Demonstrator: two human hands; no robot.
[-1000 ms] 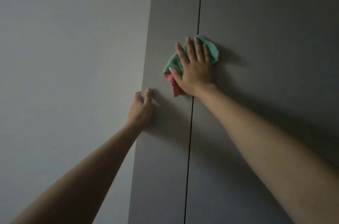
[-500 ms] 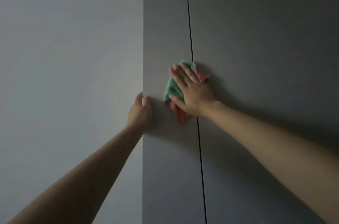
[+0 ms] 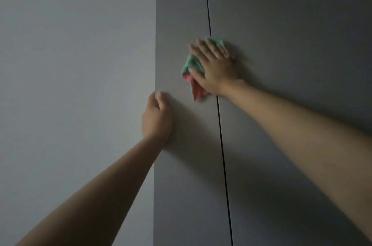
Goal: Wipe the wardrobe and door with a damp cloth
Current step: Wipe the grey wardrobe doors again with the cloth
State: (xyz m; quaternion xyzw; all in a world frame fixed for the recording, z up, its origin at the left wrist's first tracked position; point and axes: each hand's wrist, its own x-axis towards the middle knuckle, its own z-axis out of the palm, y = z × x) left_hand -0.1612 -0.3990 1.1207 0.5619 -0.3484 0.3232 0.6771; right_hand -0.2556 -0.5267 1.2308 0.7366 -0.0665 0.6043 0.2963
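Most of the cloth (image 3: 192, 64) is hidden under the right hand (image 3: 214, 68), and its red tail looks blurry. The left hand (image 3: 157, 117) has its fingers tucked behind the wardrobe (image 3: 281, 24) edge, so no idea how they sit.

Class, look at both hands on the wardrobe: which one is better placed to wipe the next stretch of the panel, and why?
Right. The right hand already presses the green and red cloth flat over the door seam. The left hand holds the wardrobe's left edge and has no cloth.

A home bedroom, by its tall grey wardrobe (image 3: 281, 24) set against a plain pale wall (image 3: 70, 64).
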